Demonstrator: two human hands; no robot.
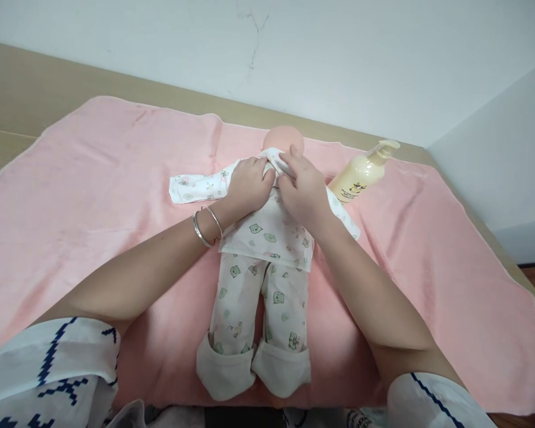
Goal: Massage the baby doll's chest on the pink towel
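White animal-print top (270, 229) lies sleeves (198, 188) spread, apparently on a doll (283, 138).

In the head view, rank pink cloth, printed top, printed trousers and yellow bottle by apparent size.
1. Pink cloth
2. Printed top and printed trousers: too alike to rank, top partly hidden
3. Yellow bottle

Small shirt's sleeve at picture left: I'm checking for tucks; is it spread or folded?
Spread where visible: the sleeve reaches sideways from the shirt across the pink blanket.
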